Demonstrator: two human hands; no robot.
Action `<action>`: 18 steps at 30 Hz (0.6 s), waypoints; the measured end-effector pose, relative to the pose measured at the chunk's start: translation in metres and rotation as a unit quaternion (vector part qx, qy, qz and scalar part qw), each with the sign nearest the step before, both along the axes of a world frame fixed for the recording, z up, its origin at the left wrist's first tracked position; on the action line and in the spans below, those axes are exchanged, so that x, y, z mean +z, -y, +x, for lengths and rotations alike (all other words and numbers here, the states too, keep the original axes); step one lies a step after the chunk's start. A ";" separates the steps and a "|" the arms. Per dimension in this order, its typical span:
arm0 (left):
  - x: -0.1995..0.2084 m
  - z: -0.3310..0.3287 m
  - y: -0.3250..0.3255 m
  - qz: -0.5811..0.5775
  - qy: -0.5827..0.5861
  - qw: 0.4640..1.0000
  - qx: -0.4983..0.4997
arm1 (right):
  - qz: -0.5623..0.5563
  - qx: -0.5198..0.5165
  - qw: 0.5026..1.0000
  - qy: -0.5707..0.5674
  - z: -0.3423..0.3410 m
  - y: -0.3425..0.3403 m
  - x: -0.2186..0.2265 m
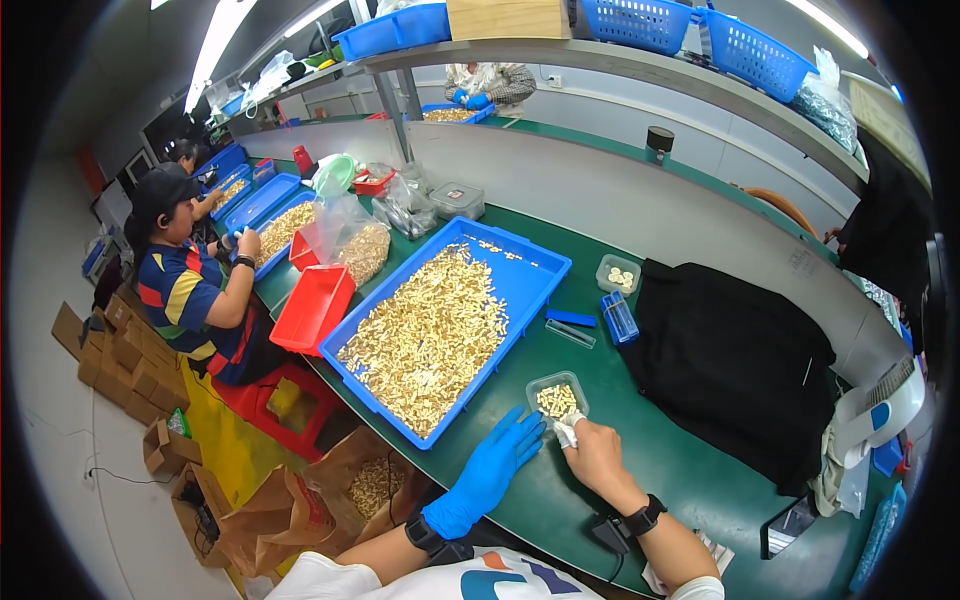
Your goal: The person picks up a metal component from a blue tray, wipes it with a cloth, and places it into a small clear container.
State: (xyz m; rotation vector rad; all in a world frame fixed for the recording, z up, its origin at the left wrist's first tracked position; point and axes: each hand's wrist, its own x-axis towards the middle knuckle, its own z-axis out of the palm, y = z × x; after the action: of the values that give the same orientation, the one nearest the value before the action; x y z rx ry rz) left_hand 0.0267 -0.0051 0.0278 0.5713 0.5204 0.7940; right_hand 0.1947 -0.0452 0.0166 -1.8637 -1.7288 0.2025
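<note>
Flat left hand (497, 462), curled right hand (598, 458) at tub (555, 377)

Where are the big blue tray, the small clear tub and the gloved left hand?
Big blue tray (525, 282): head view, bare floor toward its far end.
Small clear tub (551, 378): head view, far wall.
Gloved left hand (493, 462): head view, middle of the hand.

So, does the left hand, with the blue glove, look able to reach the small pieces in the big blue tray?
Probably yes: the left hand is close to the blue tray, its fingers extended; only the rim seems in the way, and the small pieces lie uncovered.
</note>
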 end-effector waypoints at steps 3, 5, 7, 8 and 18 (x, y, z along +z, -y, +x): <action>0.011 -0.007 -0.011 0.200 -0.193 0.960 -0.011 | 0.028 0.018 0.990 -0.134 -0.005 0.003 0.000; 0.012 -0.009 -0.023 0.243 -0.232 0.942 -0.003 | 0.011 0.015 0.985 -0.171 -0.003 0.002 -0.010; 0.010 -0.007 -0.037 0.327 -0.305 0.894 0.013 | -0.020 0.005 0.971 -0.240 0.001 -0.003 -0.017; 0.008 -0.006 -0.039 0.331 -0.303 0.894 0.015 | -0.016 0.006 0.971 -0.237 0.001 -0.002 -0.014; 0.008 0.010 -0.060 0.268 -0.391 0.876 -0.091 | 0.192 0.017 0.959 -0.210 -0.010 0.001 0.010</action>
State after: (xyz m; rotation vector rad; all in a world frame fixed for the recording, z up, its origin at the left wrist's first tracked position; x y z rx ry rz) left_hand 0.0368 0.0546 0.0359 1.4681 0.9774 0.4919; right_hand 0.1849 -0.0462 0.0264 -1.3903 -1.3906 0.2383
